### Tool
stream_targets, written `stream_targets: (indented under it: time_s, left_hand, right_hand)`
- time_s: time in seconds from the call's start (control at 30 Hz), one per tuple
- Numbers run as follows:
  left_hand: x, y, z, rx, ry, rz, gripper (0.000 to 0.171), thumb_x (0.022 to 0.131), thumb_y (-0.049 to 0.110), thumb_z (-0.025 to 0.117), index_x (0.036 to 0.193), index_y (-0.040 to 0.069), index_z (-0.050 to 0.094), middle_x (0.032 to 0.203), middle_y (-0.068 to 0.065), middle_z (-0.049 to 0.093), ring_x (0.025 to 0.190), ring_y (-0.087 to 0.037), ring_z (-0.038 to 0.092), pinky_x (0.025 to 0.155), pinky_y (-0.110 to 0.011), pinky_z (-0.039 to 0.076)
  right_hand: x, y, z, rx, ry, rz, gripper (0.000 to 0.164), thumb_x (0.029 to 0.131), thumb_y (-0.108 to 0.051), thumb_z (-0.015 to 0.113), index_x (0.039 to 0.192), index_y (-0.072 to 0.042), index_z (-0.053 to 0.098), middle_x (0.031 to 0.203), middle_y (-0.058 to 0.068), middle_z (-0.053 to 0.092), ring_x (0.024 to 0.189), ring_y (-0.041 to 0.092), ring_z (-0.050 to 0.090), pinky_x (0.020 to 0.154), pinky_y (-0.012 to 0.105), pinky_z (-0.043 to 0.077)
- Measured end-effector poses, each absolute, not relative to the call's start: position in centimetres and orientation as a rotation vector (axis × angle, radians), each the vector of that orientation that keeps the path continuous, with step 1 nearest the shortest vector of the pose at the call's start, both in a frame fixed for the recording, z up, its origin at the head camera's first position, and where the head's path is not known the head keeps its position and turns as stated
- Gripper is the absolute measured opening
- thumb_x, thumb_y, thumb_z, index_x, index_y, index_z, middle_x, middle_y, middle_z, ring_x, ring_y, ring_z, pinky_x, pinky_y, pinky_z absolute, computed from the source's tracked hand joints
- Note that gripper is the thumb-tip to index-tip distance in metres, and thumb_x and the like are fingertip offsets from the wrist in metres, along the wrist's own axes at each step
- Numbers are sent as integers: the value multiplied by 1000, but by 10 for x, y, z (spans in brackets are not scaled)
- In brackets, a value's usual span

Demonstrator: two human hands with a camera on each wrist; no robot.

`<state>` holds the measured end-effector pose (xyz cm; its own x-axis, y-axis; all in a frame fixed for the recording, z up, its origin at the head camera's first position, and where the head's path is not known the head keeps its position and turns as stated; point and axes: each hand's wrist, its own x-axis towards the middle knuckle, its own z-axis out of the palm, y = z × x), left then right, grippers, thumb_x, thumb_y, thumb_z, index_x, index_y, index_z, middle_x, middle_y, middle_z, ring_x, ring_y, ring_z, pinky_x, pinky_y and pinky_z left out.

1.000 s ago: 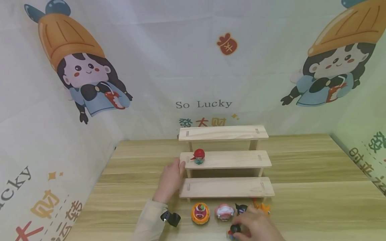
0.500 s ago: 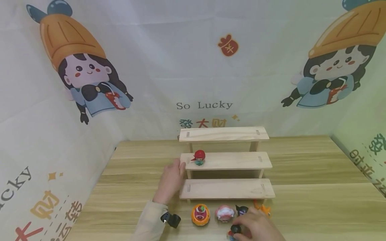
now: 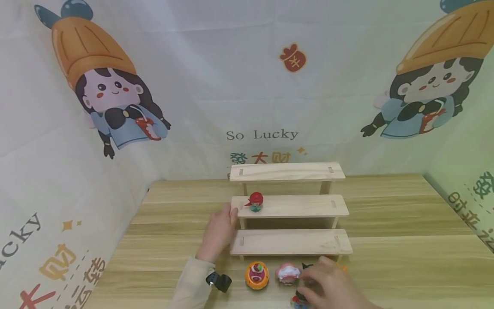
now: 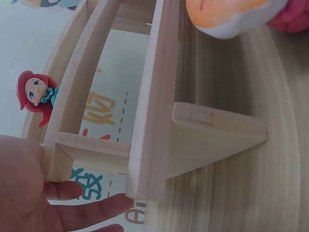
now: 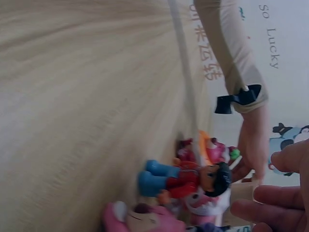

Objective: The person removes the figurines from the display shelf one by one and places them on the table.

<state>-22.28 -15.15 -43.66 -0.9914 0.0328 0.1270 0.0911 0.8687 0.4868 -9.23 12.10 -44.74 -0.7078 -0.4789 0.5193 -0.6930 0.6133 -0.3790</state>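
In the head view, my left hand (image 3: 218,231) grips the left end of the middle tier of a three-tier wooden stand (image 3: 293,242), several fingers extending past the end. A red-haired mermaid figure (image 3: 255,201) sits on that tier, near my hand. My right hand (image 3: 332,281) hovers over the front toys, thumb and fingers apart. Close to its fingertips, a boy figure (image 5: 186,179) with black hair, red jacket and blue trousers stands on the table, untouched in the right wrist view. My right hand partly covers a black toy (image 3: 306,265) and an orange toy (image 3: 341,267).
A round orange toy (image 3: 256,275) with a strawberry top and a pink-and-white toy (image 3: 287,274) stand before the lowest tier. A pink bear-like toy (image 5: 145,220) shows low in the right wrist view. Printed cloth (image 3: 200,86) hangs behind the wood-grain table (image 3: 393,257).
My right hand has let go of the boy figure's black-haired head and shifted slightly forward, covering more of the black and orange toys. My left hand stays on the stand.
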Motion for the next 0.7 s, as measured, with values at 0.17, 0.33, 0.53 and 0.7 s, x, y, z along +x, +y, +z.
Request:
stream_targets:
  time_s: [0.17, 0.33, 0.53, 0.7]
  left_hand:
    - [-223, -152, -437, -102, -2924, -774, 26, 103, 31, 39, 96, 9, 50, 69, -6, 51, 67, -23, 50, 55, -33, 37]
    - [-223, -152, -438, -115, -2923, -783, 26, 103, 31, 39, 94, 9, 50, 68, -5, 50, 63, -21, 49, 53, -31, 37]
    - [-223, -152, -437, -106, -2929, -801, 27, 103, 31, 38, 96, 9, 50, 68, -5, 49, 62, -20, 47, 53, -30, 36]
    - [-223, -152, -437, -104, -2930, -814, 26, 103, 31, 38, 96, 9, 50, 68, -5, 49, 61, -20, 47, 52, -30, 36]
  right_hand:
    - [-106, 118, -428, 921, -2408, 768, 13, 74, -20, 80, 84, -17, 71, 75, -15, 64, 69, -3, 43, 58, 11, 37]
    - [-125, 112, -415, 943, -2286, 698, 13, 70, -17, 80, 77, -15, 69, 70, -12, 65, 65, -1, 43, 57, 10, 36]
    - [-147, 104, -399, 939, -2335, 633, 10, 73, -17, 80, 76, -17, 70, 70, -13, 64, 65, 1, 44, 57, 14, 38]
    - [-164, 94, -388, 911, -2416, 618, 9, 77, -21, 78, 77, -17, 70, 71, -11, 66, 65, 5, 47, 58, 17, 39]
